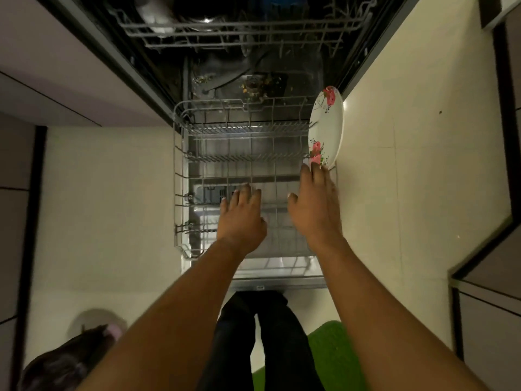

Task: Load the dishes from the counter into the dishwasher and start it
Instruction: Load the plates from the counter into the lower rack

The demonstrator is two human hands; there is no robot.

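Observation:
I look straight down at the open dishwasher with its lower rack [180, 153] pulled out over the door. A white plate with pink flowers [327, 128] stands on edge at the rack's right side. My right hand [314, 207] reaches forward with straight fingers whose tips touch the plate's near edge. My left hand [242, 218] hovers over the middle of the rack, fingers relaxed and holding nothing. Apart from the plate, the rack holds no dishes that I can see.
The upper rack [239, 32] sits further in, with a pale dish [158, 12] at its left. Cabinet fronts flank the dishwasher on both sides. A green mat [332, 359] lies on the floor by my legs. Another person's head [70, 359] shows at the lower left.

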